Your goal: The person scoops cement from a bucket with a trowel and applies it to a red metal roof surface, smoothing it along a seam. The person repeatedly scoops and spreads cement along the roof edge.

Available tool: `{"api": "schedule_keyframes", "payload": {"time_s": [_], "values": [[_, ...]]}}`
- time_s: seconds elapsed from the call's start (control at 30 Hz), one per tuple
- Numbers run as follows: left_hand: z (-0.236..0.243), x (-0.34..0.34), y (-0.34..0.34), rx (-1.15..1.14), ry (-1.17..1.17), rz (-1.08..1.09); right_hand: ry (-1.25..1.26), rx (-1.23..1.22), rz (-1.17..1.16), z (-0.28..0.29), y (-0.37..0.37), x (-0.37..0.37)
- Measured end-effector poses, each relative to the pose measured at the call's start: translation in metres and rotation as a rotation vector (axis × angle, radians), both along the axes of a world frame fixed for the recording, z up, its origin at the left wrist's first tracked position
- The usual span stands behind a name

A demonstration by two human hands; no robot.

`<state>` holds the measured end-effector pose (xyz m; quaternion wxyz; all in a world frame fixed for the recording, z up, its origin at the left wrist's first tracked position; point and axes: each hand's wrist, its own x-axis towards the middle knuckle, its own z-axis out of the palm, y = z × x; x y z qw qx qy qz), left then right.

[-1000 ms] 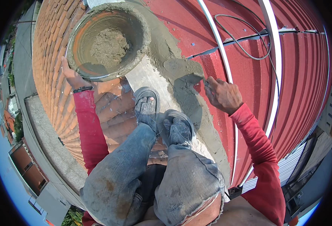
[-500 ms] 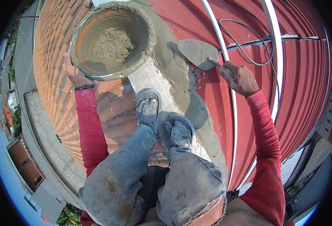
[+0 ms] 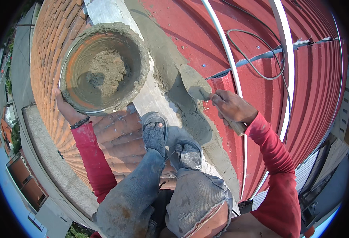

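Note:
A round orange bucket (image 3: 142,65), its rim crusted with grey mortar, is tilted with its mouth toward me. A lump of wet mortar (image 3: 109,73) lies inside. My left hand (image 3: 66,110) grips the bucket low on its left side, with some fingers hidden behind it. In my right hand (image 3: 238,107) is a trowel, closed round its handle, whose butt end sticks out below the fist. The trowel's mortar-coated blade (image 3: 192,81) rests on or just over the right edge of a smeared mortar strip (image 3: 200,123); contact is hard to tell.
My sandalled feet (image 3: 155,133) stand on a pale ledge (image 3: 152,97) beside the mortar. Orange roof tiles (image 3: 115,129) slope away left. Red corrugated roofing (image 3: 265,83) spreads right, crossed by white pipes (image 3: 230,51) and a loose grey cable (image 3: 257,73). A street lies far below on the left.
The bucket and my left hand have come nearer and slightly left. My right hand has moved down and left and turned, bringing the trowel blade from the red roofing side toward the mortar strip.

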<state>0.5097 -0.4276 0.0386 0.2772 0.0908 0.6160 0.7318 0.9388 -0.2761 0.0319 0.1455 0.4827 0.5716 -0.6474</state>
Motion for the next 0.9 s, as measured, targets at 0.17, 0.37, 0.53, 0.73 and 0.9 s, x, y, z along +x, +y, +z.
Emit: {"api": "schedule_keyframes", "payload": {"time_s": [0.17, 0.37, 0.53, 0.73, 0.9], "values": [[0.035, -0.048, -0.001, 0.039, 0.086, -0.009, -0.083, -0.1, -0.021, 0.049, 0.032, -0.006], [0.108, -0.05, 0.059, 0.108, 0.121, 0.099, -0.015, 0.253, -0.015, -0.01, 0.112, -0.095], [0.13, -0.054, 0.083, 0.015, 0.174, 0.121, -0.004, 0.169, -0.122, -0.081, 0.179, -0.153], [0.067, -0.108, 0.082, -0.041, 0.234, 0.074, -0.073, 0.61, 0.055, -0.115, 0.213, -0.247], [0.034, -0.105, 0.134, -0.093, 0.147, 0.116, -0.136, 0.635, 0.243, -0.14, 0.259, -0.313]]}}
